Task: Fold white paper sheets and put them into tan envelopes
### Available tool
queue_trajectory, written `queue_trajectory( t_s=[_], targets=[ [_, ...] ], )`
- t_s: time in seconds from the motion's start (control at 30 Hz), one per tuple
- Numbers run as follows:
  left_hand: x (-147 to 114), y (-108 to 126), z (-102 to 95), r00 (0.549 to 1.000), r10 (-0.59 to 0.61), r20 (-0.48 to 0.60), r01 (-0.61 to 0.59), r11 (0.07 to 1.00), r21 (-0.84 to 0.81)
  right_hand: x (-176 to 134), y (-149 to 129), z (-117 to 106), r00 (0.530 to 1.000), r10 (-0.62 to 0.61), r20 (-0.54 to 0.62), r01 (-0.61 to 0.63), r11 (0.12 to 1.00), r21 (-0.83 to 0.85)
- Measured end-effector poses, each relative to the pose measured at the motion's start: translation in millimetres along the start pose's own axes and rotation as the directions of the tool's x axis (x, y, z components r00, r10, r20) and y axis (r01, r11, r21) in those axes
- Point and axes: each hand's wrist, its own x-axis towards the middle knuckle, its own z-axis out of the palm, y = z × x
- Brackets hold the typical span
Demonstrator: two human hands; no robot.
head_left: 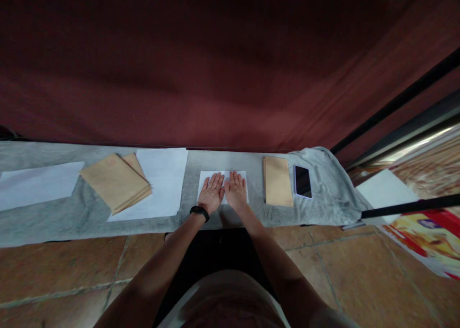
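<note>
Both palms press flat on a small white sheet of paper (223,175) lying in front of me on the grey cloth. My left hand (212,192), with a black band at the wrist, covers the sheet's left part with fingers stretched out. Beside it, thumbs close together, my right hand (236,190) lies flat over the right part, fingers extended. To the right sits a stack of brown envelopes (278,181). Larger white sheets (167,175) spread to the left, partly under a fanned pile of brown envelopes (113,179).
A phone (303,181) lies right of the envelope stack, on the grey cloth (327,189). Another white sheet (39,184) is at far left. A dark red curtain (215,79) hangs behind. Black bars (406,207) and a colourful printed box (427,237) stand at right.
</note>
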Motion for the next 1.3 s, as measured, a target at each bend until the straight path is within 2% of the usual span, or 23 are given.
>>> queue_trajectory(
  t_s=[0.07, 0.17, 0.37, 0.53, 0.8, 1.03, 1.3],
  targets=[
    [0, -3, 0.6, 1.0, 0.014, 0.021, -0.014, 1.0, -0.002, 6, -16, 1, 0.994, -0.069, 0.081, 0.065, 0.996, 0.053],
    [0, -6, 0.9, 0.999, -0.013, 0.039, 0.013, 1.0, -0.008, 11, -28, 5, 0.986, -0.1, 0.132, 0.09, 0.993, 0.078],
    [2, -4, -0.5, 0.998, -0.057, 0.019, 0.058, 0.998, -0.039, 14, -12, 7, 0.986, -0.092, 0.136, 0.089, 0.996, 0.03],
    [3, -4, 1.0, 0.994, -0.103, -0.018, 0.102, 0.993, -0.067, 13, 9, 7, 0.993, -0.089, 0.082, 0.093, 0.995, -0.041],
    [-1, -5, 7.3, 0.97, -0.213, -0.12, 0.203, 0.975, -0.089, 3, 24, 9, 0.998, -0.04, -0.054, 0.034, 0.994, -0.108],
    [-7, -9, 4.3, 0.957, -0.269, -0.111, 0.264, 0.963, -0.055, -5, 35, 7, 0.993, -0.043, -0.107, 0.03, 0.993, -0.116],
    [-26, -16, 0.9, 0.954, -0.267, -0.137, 0.262, 0.964, -0.053, -22, 48, 2, 0.989, -0.043, -0.139, 0.026, 0.992, -0.126]
  ],
)
